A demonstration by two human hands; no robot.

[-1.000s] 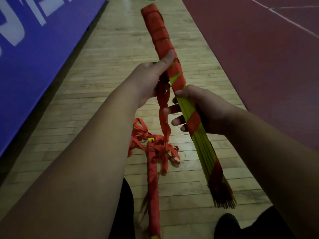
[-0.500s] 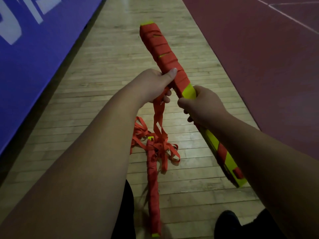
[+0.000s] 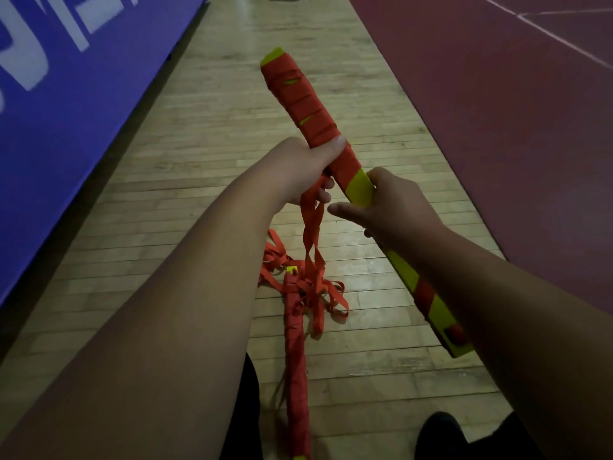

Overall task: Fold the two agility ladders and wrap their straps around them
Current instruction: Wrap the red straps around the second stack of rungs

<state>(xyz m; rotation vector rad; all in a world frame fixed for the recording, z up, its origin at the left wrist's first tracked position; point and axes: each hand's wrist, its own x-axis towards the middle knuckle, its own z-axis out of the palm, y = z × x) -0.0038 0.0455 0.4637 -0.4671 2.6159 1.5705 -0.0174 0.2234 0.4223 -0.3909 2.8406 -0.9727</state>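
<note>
A strip of pale wooden floor (image 3: 212, 161) runs away from the person, hemmed on the left by a blue surface with white lettering (image 3: 66, 111) and on the right by a dark red court surface (image 3: 497, 127) crossed by thin white lines; the open room lies ahead along the planks. The held ladder (image 3: 298, 101), a folded bundle of yellow-green rungs, is in the air over this strip. Its long axis runs from low by the person's right side up and away, and the far end points forward and slightly left. Its far half is wound closely in red strap, while the near half shows bare yellow with one red band. The second ladder (image 3: 296, 360) lies on the floor between the forearms, its long axis roughly along the planks, wrapped red. A loose strap (image 3: 310, 227) hangs twisted from the held bundle to a tangle of red loops at the second ladder's far end. The left hand (image 3: 298, 171) has a closed grip on the wrapped part, thumb across the windings, fingers curled beneath. The right hand (image 3: 394, 207) grips the bare yellow stretch just beside it, thumb out toward the strap. A dark shoe (image 3: 438, 433) shows at the bottom edge.
</note>
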